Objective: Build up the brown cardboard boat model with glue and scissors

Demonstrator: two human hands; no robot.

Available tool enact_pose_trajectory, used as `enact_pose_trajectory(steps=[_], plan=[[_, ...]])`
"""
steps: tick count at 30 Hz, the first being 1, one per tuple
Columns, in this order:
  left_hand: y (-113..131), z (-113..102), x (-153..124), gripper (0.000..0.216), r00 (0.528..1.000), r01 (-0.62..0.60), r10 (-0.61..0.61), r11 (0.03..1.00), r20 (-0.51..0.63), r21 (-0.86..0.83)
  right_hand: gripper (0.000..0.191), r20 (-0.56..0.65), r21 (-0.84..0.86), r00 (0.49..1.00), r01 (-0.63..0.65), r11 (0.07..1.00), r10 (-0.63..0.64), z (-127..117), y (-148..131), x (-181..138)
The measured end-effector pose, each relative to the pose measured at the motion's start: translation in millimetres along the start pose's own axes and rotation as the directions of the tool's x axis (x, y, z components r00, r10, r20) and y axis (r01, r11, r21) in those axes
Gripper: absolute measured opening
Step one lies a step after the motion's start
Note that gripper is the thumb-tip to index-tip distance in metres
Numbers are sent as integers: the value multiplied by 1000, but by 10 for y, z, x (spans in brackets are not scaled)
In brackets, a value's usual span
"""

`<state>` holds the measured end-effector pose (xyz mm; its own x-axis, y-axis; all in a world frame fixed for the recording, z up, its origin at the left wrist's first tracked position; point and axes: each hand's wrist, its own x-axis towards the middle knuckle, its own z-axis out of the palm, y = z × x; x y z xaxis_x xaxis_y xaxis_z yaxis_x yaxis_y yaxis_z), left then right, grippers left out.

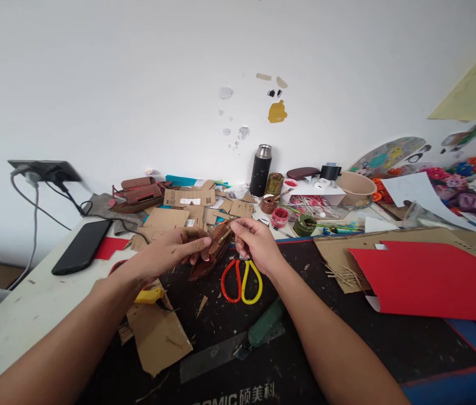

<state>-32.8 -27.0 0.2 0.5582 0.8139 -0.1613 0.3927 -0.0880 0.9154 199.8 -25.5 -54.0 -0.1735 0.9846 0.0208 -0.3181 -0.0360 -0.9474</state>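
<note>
A small brown model boat [203, 269], long and pointed at its near end, is tilted between my hands above the black mat. My left hand [179, 247] is closed on its left side, fingers partly hidden behind it. At the boat's far right end my right hand [257, 242] makes a pinch with thumb and forefinger. Whatever sits in that pinch is too small to name. Scissors [252, 302] with one red and one yellow handle lie just below my right hand. Nearer to me rests a green-handled utility knife [265, 323], over a clear strip.
Cardboard scraps [166, 219] and a larger brown model boat [139, 194] lie at the back left. A black phone [81, 247] is on the left. Paint jars [280, 217], a black flask [260, 171] and a bowl [356, 188] stand behind. Red card [432, 281] covers the right side.
</note>
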Motion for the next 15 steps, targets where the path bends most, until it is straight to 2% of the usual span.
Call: enact_pose_trajectory(steps=[8,15], plan=[[18,46,-5,46,1000,-14,15,999,18,-44,49,11,-10,1000,-21,1000,21,26,-28,-19],[-1,55,-11,45,1000,18,-17,1000,19,-19,48,22,-9,1000,-17,1000,17,31,-10,-14]])
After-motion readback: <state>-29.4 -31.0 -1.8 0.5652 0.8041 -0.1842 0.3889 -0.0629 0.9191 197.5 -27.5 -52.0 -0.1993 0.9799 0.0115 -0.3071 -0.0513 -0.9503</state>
